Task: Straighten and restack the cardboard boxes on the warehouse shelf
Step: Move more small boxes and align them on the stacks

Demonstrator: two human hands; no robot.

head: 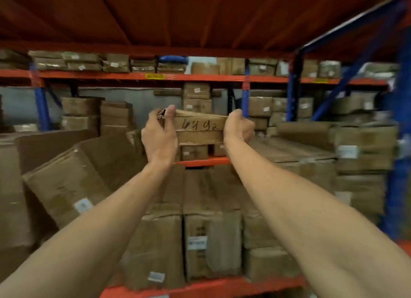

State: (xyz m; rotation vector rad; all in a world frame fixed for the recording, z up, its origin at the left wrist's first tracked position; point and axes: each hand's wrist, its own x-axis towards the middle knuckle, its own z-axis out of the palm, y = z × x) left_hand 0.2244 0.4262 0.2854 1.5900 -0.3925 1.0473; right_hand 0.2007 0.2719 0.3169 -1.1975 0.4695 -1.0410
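- Setting: a warehouse aisle of orange-and-blue racking, with the underside of an orange deck overhead and stacked brown cartons on every level.
- One flat cardboard box [200,124], hand-marked with four digits on its near face, is held in the air at centre frame, above the front shelf [222,285] and its cartons.
- Two hands grip it. The left hand [159,134] clamps the box's left end, thumb on the near face. The right hand [238,127] is closed around the right end, fingers curled over the top edge.
- Directly beneath, three long cartons [211,231] lie side by side, running away from the camera.
- To the left, one large carton [64,184] leans tilted against its neighbours.
- To the right, one stack of flat cartons [364,153] stands beside a blue upright [398,142].
- The far rack [155,76] carries further boxes; blur prevents a count.
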